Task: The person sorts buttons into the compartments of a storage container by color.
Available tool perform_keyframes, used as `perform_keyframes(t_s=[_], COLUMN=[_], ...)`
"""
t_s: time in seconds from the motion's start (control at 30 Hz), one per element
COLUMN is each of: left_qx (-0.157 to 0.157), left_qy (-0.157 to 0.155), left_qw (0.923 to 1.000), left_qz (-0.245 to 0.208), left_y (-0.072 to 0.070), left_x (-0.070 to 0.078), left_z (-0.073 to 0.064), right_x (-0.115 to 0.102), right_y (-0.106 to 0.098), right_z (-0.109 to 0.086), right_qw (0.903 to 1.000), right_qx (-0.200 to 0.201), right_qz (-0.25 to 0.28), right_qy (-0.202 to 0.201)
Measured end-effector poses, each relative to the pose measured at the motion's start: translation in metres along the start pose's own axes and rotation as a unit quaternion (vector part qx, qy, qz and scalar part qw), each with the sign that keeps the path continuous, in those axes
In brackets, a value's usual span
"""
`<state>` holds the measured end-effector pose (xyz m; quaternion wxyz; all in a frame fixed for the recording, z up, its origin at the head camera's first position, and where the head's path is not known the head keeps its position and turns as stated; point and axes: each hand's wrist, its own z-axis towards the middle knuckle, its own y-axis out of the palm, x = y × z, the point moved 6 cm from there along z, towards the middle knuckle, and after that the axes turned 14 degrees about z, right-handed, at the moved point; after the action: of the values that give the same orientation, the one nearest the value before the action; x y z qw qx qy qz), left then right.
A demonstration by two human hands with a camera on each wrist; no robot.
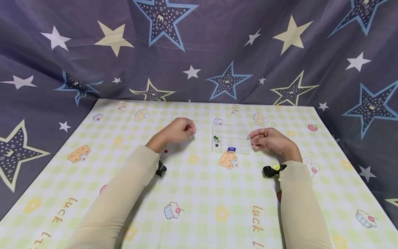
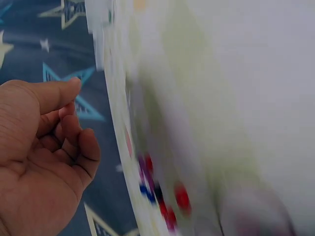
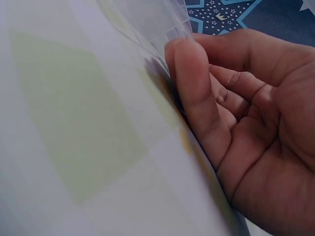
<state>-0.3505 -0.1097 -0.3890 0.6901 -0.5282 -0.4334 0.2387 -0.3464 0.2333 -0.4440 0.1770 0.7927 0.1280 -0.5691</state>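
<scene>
A clear plastic compartment box (image 1: 236, 141) lies on the table with its lid (image 1: 233, 128) laid back behind it. Green beads (image 1: 216, 138) and one dark bead (image 1: 216, 145) sit in its left compartments. My right hand (image 1: 269, 141) holds the box's right edge between thumb and fingers; the right wrist view shows the fingertips (image 3: 189, 59) right at the clear rim. Left of the box, my left hand (image 1: 180, 130) hovers with loosely curled fingers, nothing visible in them. Under its wrist lie several small red, blue and purple beads (image 2: 182, 197), mostly hidden by the arm in the head view.
A light checked cloth (image 1: 199, 193) printed with bears, cupcakes and letters covers the table. A dark curtain (image 1: 199, 52) with stars hangs behind its far edge and at both sides. Black wrist cameras (image 1: 269, 171) sit at both sleeves. A blue tab (image 1: 231, 149) marks the box's front.
</scene>
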Motion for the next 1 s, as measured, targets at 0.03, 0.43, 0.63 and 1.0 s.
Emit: perform_keyframes(t_s=[0.03,0.43,0.63,1.0], left_qx=[0.000,-0.049,-0.066,-0.090], left_qy=[-0.005,-0.071,-0.076,-0.069], left_qw=[1.0000,0.9962,0.9949,0.9932], left_qz=[0.001,-0.011,-0.007,0.028], left_y=[-0.003,-0.016,-0.012,-0.010], left_x=[-0.007,-0.062,-0.068,-0.060], left_z=[-0.004,-0.044,-0.047,-0.046], right_x=[0.000,-0.001,0.000,0.001], right_y=[0.000,0.002,0.002,0.002], right_z=[0.000,-0.002,-0.001,-0.001], right_qw=[1.0000,1.0000,1.0000,1.0000], right_qx=[0.001,-0.008,-0.005,-0.003], right_qz=[0.000,0.003,0.002,0.001], right_qy=[0.000,-0.004,-0.003,-0.005])
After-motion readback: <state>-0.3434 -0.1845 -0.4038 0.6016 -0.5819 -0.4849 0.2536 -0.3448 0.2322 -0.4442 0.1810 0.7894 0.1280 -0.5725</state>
